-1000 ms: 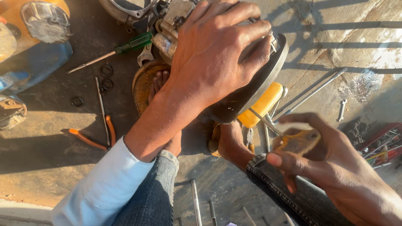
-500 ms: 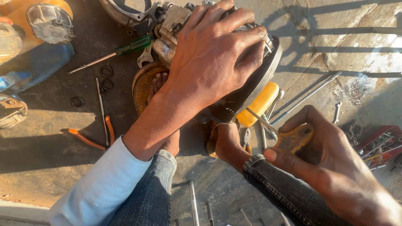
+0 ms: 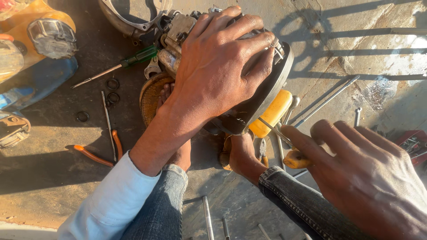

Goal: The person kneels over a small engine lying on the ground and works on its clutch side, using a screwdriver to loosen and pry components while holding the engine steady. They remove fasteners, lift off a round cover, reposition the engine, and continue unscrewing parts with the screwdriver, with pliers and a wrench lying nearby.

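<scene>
Both hands busy: left hand (image 3: 220, 66) spread wide and pressed over the engine part (image 3: 258, 95), pinning it on the floor between the feet so it cannot shift, right hand (image 3: 356, 173) closed round a yellow-handled screwdriver (image 3: 291, 155) angled at its rim.

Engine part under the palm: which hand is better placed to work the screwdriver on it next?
Right, likely. The right hand already grips the yellow-handled screwdriver, its shaft pointing at the engine part. The left hand lies spread over that part, steadying it.
</scene>
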Demonstrator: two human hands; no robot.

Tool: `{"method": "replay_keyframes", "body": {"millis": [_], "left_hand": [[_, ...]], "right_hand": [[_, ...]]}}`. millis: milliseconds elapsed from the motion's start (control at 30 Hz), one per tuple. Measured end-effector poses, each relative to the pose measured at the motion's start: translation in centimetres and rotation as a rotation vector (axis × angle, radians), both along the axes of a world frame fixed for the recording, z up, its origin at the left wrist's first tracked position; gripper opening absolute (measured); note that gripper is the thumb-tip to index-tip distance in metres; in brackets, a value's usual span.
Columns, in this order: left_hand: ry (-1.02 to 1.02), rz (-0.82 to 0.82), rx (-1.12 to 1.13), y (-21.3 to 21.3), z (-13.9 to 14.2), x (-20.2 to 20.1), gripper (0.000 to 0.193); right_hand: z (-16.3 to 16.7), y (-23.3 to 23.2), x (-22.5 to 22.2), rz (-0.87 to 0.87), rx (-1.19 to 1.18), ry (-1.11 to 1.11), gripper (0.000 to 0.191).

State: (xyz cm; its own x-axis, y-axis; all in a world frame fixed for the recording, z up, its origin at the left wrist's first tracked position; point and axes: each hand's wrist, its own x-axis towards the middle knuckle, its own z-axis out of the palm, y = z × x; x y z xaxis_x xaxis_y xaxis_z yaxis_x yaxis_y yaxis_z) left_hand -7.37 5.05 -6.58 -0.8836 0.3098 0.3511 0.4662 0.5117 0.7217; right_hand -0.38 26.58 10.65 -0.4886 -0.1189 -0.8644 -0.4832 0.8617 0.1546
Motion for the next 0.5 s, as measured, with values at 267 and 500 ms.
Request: {"method": "replay_keyframes", "body": {"millis": [267, 500], "left_hand": [[-0.024, 0.014, 0.006, 0.0, 1.0, 0.1, 0.025], [-0.015, 0.017, 0.011, 0.0, 0.8, -0.1, 0.025]], "right_hand": [[-2.6, 2.5, -3.0, 0.699, -0.558, 0.017, 0.07], [0.2, -1.1, -2.9, 0.36, -0.646, 0.38, 0.071]]}}
